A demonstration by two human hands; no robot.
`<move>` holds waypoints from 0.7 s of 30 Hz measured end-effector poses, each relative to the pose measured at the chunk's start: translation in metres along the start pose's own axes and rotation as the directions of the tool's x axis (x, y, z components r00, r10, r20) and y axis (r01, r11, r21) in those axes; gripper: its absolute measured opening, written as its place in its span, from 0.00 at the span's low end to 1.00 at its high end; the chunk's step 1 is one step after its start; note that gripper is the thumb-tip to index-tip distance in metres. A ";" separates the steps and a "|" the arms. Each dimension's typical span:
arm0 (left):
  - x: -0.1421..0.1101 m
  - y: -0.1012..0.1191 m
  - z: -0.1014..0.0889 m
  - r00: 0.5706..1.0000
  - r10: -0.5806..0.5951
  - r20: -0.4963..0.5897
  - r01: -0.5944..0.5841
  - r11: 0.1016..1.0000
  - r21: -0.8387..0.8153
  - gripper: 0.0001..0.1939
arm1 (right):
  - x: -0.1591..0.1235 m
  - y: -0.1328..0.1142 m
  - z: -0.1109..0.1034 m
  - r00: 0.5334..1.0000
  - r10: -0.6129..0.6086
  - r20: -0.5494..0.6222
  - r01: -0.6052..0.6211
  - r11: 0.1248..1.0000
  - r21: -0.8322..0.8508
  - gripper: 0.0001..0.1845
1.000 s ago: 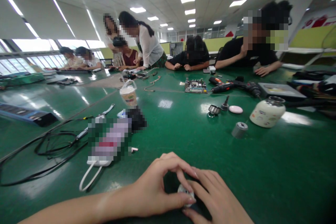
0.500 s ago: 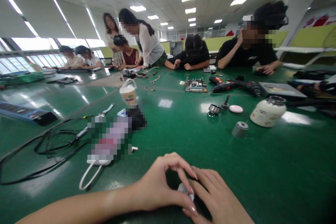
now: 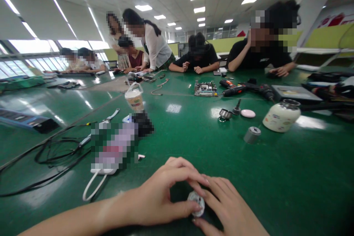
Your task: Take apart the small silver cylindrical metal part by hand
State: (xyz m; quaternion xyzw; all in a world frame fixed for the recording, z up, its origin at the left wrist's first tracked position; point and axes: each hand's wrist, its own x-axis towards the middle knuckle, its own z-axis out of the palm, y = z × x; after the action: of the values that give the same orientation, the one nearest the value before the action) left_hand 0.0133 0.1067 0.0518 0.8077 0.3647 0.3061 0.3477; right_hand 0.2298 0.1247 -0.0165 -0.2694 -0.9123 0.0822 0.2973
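Low in the middle, a small round grey-white part (image 3: 195,201) with small dark marks on its face sits between my hands. My left hand (image 3: 163,190) is curled round it, the thumb tip pressed on its face and the fingers arched over its far side. My right hand (image 3: 231,206) closes in from the right, with thumb and index finger at the part's right edge. The fingers of both hands meet over it and hide some of its rim. Farther off to the right stands a grey metal cylinder (image 3: 252,135).
A cream jar (image 3: 280,117) stands right, near a pink oval piece (image 3: 248,113) and a metal cap (image 3: 225,114). Beyond are a circuit board (image 3: 206,88) and a power drill (image 3: 238,90). At left are a blurred-out phone-like item (image 3: 117,149), a cup (image 3: 134,99) and black cables (image 3: 52,151).
My left thumb has drawn back a little and the fingers have shifted, so more of the round part's face shows. The view has moved slightly.
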 end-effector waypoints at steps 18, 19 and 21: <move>0.015 -0.041 -0.003 0.921 -0.085 -0.380 0.137 0.984 0.112 0.21 | -0.001 0.002 0.000 1.000 0.014 0.006 -0.014 0.999 -0.036 0.20; 0.017 -0.050 -0.006 0.919 -0.105 -0.379 0.178 0.971 0.162 0.21 | -0.001 0.002 0.000 1.000 0.011 0.008 -0.011 0.999 -0.039 0.19; 0.018 -0.066 -0.009 0.935 -0.133 -0.329 0.218 0.947 0.238 0.22 | -0.001 0.001 0.000 1.000 0.003 0.017 -0.003 0.999 -0.044 0.19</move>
State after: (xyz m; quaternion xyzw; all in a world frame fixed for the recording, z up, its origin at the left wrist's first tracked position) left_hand -0.0081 0.1567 0.0092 0.7537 0.5240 0.3432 0.1990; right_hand 0.2306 0.1256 -0.0176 -0.2766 -0.9159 0.0649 0.2835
